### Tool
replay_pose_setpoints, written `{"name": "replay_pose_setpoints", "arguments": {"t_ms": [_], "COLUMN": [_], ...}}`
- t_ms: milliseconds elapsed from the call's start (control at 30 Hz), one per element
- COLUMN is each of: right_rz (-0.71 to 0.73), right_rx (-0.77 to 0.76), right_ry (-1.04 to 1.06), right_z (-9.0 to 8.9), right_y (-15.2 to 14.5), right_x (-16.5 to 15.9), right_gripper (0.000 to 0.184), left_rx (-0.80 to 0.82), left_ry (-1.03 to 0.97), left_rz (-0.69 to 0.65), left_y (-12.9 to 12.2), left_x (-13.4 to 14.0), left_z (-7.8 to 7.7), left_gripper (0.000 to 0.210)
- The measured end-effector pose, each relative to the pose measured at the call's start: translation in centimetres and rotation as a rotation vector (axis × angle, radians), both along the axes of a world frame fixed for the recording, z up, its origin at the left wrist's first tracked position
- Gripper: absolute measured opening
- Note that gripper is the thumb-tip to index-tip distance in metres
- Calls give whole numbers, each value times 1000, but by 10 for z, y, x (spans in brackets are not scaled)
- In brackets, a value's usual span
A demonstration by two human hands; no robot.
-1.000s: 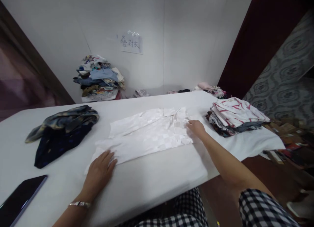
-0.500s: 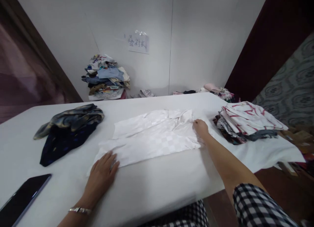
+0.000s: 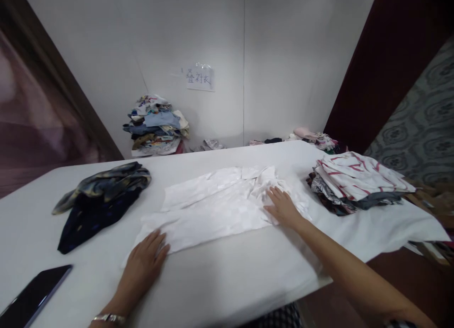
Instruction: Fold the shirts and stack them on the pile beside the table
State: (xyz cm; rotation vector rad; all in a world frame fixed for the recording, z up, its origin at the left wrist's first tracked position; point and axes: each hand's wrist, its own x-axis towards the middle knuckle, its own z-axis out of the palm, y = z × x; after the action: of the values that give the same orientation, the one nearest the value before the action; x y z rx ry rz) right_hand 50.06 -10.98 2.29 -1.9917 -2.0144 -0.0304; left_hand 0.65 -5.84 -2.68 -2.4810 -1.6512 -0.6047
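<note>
A white checked garment (image 3: 213,207), most likely a shirt, lies partly folded across the table, wrinkled toward its right end. My left hand (image 3: 147,252) rests flat on its near left corner, fingers stretched out. On the bunched cloth at the right end lies my right hand (image 3: 282,206), its fingers extended and spread. Neither hand grips the fabric. The garment's underside is hidden.
Dark crumpled clothes (image 3: 102,202) lie on the left of the white table (image 3: 213,280), with a phone (image 3: 33,295) nearer me. Folded clothes (image 3: 358,176) are stacked at the right. Behind the table stands a tall clothes pile (image 3: 158,125) by the wall.
My right hand has let go of the garment's right end and moved slightly left and nearer, opening flat on the cloth. My left hand keeps its place on the garment.
</note>
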Motion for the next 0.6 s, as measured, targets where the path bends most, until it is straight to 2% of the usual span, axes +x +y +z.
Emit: {"name": "replay_pose_setpoints", "arguments": {"t_ms": [67,167,267,367,433,500,600], "right_rz": [-8,-26,-22,-8,-3,-9,-16], "right_rx": [-65,-173,-224,-194,-190,-194,-183], "right_ry": [-13,-30,-21,-15,-13,-12,-17], "right_z": [-5,-15,-26,-33,-35,-34,-34], "right_y": [-8,-12,-13,-13,-13,-14,-14], "right_x": [6,25,37,38,37,36,35], "right_gripper": [61,64,62,61,63,65,65], "left_rx": [-13,-13,-1,-50,-105,-169,-238], "left_ry": [-12,-59,-107,-104,-64,-6,108], "left_rz": [4,38,23,-92,-172,-245,-301], "left_y": [0,4,18,40,55,72,95], "left_x": [0,8,40,102,155,208,278], "left_z": [8,31,61,86,95,97,93], "left_gripper": [48,46,46,45,42,38,38]}}
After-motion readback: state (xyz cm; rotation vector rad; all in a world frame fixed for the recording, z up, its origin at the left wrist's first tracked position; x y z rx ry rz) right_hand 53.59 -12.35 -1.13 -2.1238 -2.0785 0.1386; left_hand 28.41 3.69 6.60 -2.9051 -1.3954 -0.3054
